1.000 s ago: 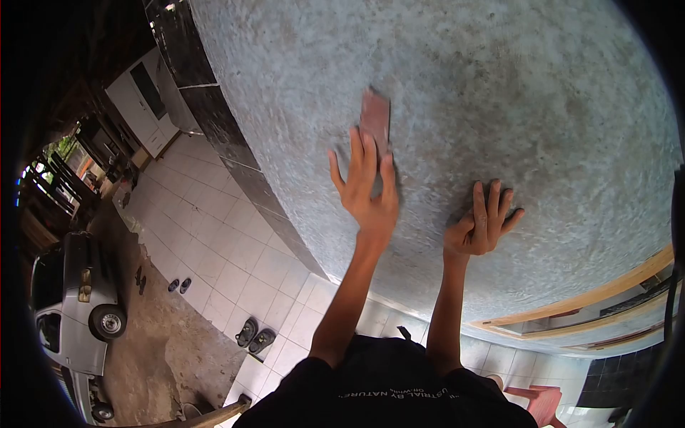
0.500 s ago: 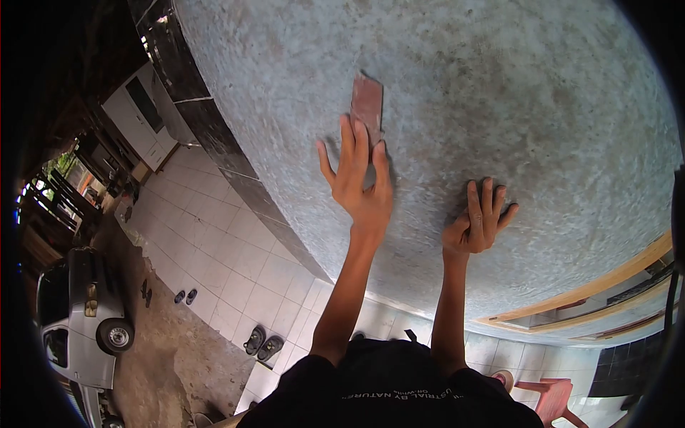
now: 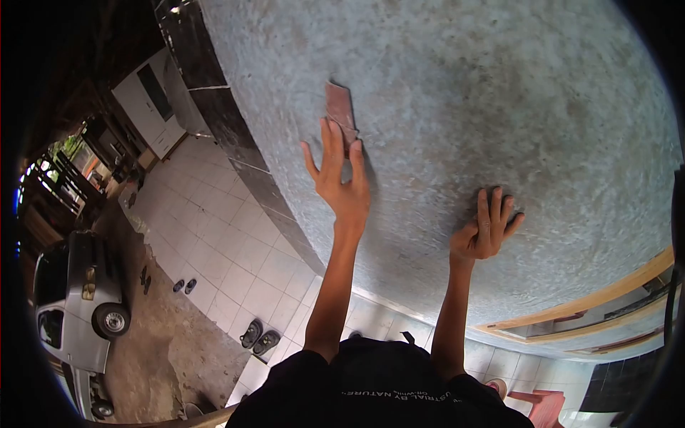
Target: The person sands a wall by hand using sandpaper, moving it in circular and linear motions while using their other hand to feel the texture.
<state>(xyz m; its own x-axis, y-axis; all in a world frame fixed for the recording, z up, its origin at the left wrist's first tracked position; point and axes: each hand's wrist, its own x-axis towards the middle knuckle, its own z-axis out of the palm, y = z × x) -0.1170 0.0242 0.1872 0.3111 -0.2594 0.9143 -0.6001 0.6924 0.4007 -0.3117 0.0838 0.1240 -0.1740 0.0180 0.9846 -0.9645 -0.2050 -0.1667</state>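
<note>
A folded reddish-brown piece of sandpaper lies against the grey-blue plastered wall. The fingertips of my left hand press its lower end to the plaster, pinning it between fingers and wall; the rest of the sheet sticks out beyond the fingertips. My right hand leans on the same wall, lower and to the right, with its fingers spread and nothing in it.
Dark tile trim edges the wall on the left. Beyond it are a tiled floor, sandals and a parked silver car. A wood-framed opening is at lower right, near a red plastic chair.
My left hand has slid leftward across the wall with the sandpaper. My right hand stays on the wall, and the whole view has shifted slightly.
</note>
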